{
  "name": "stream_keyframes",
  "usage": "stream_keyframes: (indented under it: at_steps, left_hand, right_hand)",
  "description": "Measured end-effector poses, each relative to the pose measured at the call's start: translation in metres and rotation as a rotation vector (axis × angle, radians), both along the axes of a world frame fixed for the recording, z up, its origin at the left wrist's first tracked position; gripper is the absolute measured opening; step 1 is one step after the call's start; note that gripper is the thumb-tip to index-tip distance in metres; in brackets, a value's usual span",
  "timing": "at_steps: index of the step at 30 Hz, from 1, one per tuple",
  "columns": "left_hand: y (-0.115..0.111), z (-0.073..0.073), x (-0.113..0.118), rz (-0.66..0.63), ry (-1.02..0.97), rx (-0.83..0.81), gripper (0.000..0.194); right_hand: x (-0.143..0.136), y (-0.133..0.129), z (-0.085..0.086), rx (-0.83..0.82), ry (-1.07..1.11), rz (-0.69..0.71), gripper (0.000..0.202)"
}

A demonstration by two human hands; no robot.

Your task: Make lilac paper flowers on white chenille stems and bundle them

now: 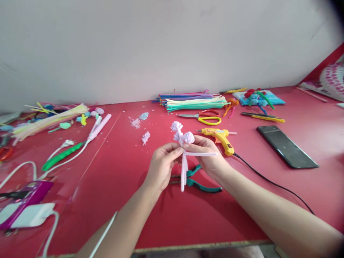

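Note:
Both hands meet over the middle of the table around a pale lilac pipe-cleaner flower (pixel 188 137) with several fluffy, rounded heads. My left hand (pixel 165 163) pinches its stems just under the heads, thumb on top. From the other side my right hand (pixel 206 152) closes its thumb and fingers on the flower near the right-hand head. Some lilac stems hang down below the fingers, and one sticks out to the right across my right hand. Beneath the hands lie pliers (pixel 205 186) with teal handles, their jaws partly hidden.
A yellow glue gun (pixel 219 135), scissors (pixel 206 116) and a phone (pixel 287 146) lie to the right. Pipe-cleaner bundles (pixel 196 103) rest by the wall. Fluff scraps (pixel 145 137) sit left of centre. A purple power strip (pixel 37 195) with white cables and a green-handled tool (pixel 61 156) are leftward.

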State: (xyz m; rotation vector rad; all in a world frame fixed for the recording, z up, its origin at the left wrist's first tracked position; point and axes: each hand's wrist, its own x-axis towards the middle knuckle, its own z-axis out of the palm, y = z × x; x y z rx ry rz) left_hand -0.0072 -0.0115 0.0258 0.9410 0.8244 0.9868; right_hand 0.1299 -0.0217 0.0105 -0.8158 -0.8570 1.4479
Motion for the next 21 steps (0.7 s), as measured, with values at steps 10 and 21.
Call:
stream_keyframes:
  at_steps: [10,21]
  left_hand:
    - [0.004,0.000,-0.001,0.008,0.034,0.076,0.010]
    - [0.008,-0.008,-0.003,0.093,0.127,0.193,0.005]
  right_hand:
    - [-0.006,0.001,-0.002,-0.080,0.125,0.001,0.012]
    - [-0.004,-0.004,0.006,-0.065,0.005,0.060,0.016]
